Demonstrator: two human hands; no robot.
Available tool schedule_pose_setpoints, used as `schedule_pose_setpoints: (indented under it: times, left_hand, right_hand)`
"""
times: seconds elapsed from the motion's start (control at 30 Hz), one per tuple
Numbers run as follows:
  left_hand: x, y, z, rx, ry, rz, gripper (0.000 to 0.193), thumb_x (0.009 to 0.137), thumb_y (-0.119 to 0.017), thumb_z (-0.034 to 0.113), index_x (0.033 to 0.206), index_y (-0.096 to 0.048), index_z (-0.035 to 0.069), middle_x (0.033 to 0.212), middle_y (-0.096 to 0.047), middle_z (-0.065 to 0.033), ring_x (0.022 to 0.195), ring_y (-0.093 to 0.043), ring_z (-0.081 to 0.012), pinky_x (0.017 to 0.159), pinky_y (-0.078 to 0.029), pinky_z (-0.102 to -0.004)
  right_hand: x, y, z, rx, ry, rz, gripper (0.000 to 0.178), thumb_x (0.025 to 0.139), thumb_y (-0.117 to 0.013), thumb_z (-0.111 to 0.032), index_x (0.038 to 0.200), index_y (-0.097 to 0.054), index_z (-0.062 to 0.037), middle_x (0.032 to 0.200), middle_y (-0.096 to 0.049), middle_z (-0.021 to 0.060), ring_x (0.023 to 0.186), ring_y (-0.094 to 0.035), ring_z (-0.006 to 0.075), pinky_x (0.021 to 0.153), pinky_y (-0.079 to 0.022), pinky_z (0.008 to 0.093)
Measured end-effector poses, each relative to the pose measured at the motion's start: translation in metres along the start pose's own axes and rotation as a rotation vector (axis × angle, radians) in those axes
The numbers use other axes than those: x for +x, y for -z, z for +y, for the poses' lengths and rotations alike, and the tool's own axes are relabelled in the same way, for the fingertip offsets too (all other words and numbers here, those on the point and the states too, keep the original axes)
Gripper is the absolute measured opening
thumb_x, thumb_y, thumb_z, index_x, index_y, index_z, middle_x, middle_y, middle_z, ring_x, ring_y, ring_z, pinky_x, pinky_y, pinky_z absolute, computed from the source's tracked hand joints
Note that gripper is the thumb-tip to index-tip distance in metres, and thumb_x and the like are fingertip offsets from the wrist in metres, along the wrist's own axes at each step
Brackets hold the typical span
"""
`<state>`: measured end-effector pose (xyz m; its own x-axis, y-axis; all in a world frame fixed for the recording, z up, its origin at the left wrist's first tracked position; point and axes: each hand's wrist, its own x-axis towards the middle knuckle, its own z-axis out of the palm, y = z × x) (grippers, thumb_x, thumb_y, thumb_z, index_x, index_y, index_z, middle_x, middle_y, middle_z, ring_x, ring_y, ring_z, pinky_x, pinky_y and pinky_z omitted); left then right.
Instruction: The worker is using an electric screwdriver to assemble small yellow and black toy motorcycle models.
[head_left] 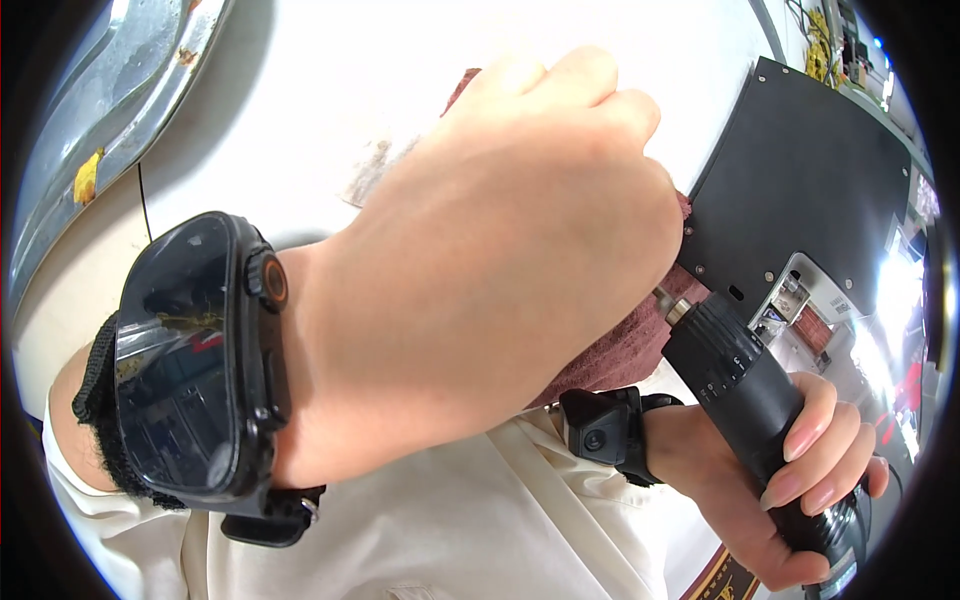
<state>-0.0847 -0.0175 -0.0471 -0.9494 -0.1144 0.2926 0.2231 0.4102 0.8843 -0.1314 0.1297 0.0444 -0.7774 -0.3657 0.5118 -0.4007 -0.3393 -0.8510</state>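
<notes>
Across the middle, the left hand is back up with fingers curled; their tips are hidden, so I cannot tell what they pinch. Maroon cloth shows beneath. Right and below that hand's knuckles lies the driver, long axis slanting from lower right to upper left, nose pointing toward the left hand; whether they touch is unclear. Nearest it, the right hand wraps its fingers around the body.

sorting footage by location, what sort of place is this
Probably a workshop: the right hand grips a black cylindrical handheld power tool, near a flat black screw-fastened panel and a smooth white work surface.
</notes>
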Motion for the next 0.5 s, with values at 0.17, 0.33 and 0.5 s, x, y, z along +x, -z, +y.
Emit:
schedule_pose_setpoints:
  times: [0.17,0.33,0.5]
  left_hand:
    - [-0.001,0.001,0.002,0.099,0.101,-0.089,0.034,0.058,-0.069,0.004,0.086,-0.049,0.007,0.086,-0.048,-0.0057,0.083,-0.046,-0.0265,0.074,-0.037,-0.0363]
    - [0.000,0.002,0.004,0.135,0.076,-0.099,0.034,0.058,-0.070,0.004,0.086,-0.049,0.006,0.086,-0.048,-0.0062,0.084,-0.046,-0.0268,0.073,-0.037,-0.0366]
    - [-0.003,-0.003,0.000,0.126,0.108,-0.109,0.034,0.057,-0.070,0.006,0.086,-0.050,0.006,0.086,-0.047,-0.0062,0.083,-0.046,-0.0264,0.071,-0.037,-0.0366]
  right_hand:
    - [-0.005,0.000,-0.013,-0.100,-0.108,-0.232,0.053,0.087,-0.054,-0.045,0.121,-0.046,-0.0051,0.078,-0.042,0.0020,0.057,-0.044,0.0153,0.061,-0.036,0.0348]
    - [-0.007,-0.007,-0.014,-0.137,-0.067,-0.240,0.053,0.088,-0.052,-0.045,0.123,-0.044,-0.0060,0.078,-0.043,0.0020,0.054,-0.043,0.0156,0.057,-0.035,0.0341]
    - [-0.004,-0.009,-0.017,-0.232,-0.139,-0.314,0.051,0.089,-0.052,-0.043,0.123,-0.043,-0.0057,0.078,-0.043,0.0025,0.053,-0.044,0.0154,0.056,-0.035,0.0339]
